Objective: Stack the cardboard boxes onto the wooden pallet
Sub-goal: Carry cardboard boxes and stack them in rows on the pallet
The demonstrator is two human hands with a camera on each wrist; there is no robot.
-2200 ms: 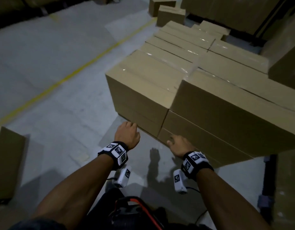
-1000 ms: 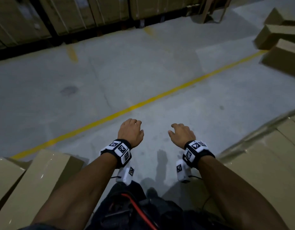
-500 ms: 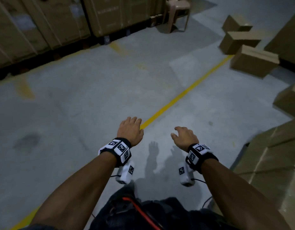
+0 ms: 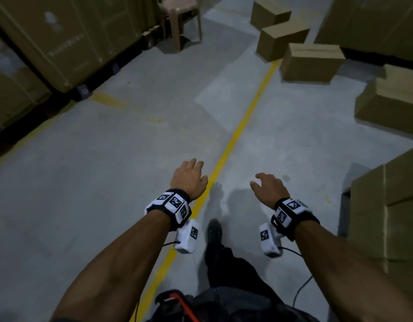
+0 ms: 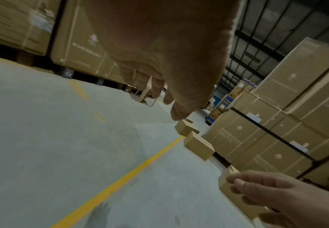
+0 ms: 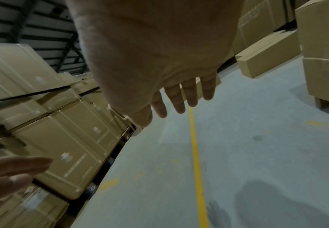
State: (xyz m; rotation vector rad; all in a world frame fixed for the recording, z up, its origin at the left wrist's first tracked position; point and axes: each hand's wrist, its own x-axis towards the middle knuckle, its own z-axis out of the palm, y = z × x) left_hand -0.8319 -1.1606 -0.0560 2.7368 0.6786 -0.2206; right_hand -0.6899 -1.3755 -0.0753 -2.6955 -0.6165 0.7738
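Both my hands hang empty in front of me over the grey floor. My left hand (image 4: 189,176) has relaxed fingers and sits just left of the yellow floor line (image 4: 245,119). My right hand (image 4: 268,187) is relaxed too, fingers loosely spread, as the right wrist view (image 6: 179,98) shows. Three loose cardboard boxes lie ahead on the floor at the upper right: a far one (image 4: 269,13), a middle one (image 4: 279,43) and a nearer one (image 4: 311,62). The stacked boxes (image 4: 386,217) stand at my right edge. The pallet under them is hidden.
Tall wrapped cartons (image 4: 61,40) line the left wall. A plastic chair (image 4: 177,15) stands at the top centre. Another box (image 4: 391,103) sits at the right. More large cartons (image 4: 372,22) fill the upper right. My foot (image 4: 213,231) is on the floor by the line.
I have turned away from the stacked boxes, which have slid to the right edge, and now face the loose boxes on the floor ahead. Both hands stay empty.
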